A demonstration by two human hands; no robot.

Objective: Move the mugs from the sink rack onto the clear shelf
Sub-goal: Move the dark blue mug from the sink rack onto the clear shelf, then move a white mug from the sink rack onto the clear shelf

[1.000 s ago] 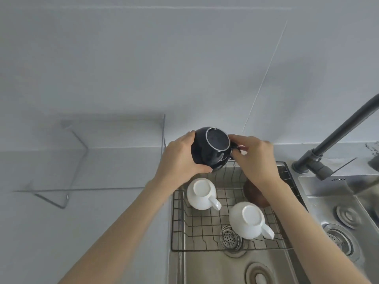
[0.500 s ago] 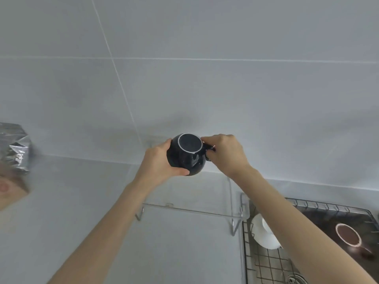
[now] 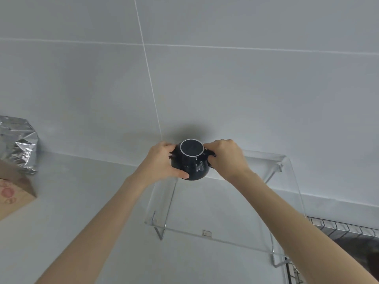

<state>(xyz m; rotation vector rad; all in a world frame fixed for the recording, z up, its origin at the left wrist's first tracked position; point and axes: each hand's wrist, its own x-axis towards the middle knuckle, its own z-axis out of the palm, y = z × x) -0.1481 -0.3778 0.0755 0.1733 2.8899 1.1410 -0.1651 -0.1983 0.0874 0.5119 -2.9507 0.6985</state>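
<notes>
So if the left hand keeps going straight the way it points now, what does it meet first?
Probably the tiled wall. The left hand points away from the person, holding the dark mug over the back of the clear shelf; nothing else shows ahead, though depth is unclear.

Dark mug held over the clear shelf

The glossy dark navy ceramic mug (image 3: pixel 191 160) is upside down, its round base ringed in white and turned up toward the camera, its handle at 3 o'clock. It is held at the far left corner of the transparent acrylic shelf (image 3: pixel 225 212); whether it touches the top cannot be told. The shelf stands on folded legs on the pale desk (image 3: pixel 86 201). At 4 o'clock from the shelf shows an edge of the metal wire sink rack (image 3: pixel 348 230).
</notes>
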